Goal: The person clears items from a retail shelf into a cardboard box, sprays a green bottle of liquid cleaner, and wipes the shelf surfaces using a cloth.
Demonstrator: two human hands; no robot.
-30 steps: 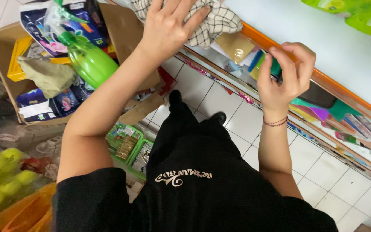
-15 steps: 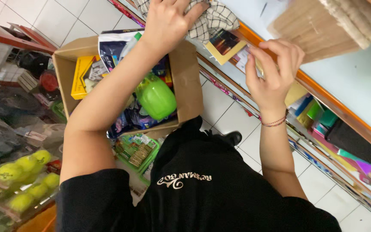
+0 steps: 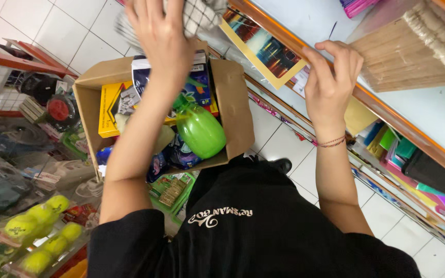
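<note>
— At the twelve o'clock edge of the head view, our left hand [image 3: 163,36] was closed on a checked cloth [image 3: 204,13], bunched in the fingers above the open cardboard box [image 3: 235,110]. We judged it soft, light and limp; a gathered fistful anywhere along it would have held.

— And the other hand?

— At two o'clock, our right hand [image 3: 330,82] lay on the orange shelf edge [image 3: 387,116], fingers curled over thin flat cards [image 3: 300,77]. Whether it truly pinched them, we could not tell. A framed picture [image 3: 263,46] leaned just beside it, at one o'clock.

— Anything fragile?

— The picture looked stiff, best taken by its edges. In the box, a green spray bottle [image 3: 202,131] lay on its side, likely slick plastic.
</note>
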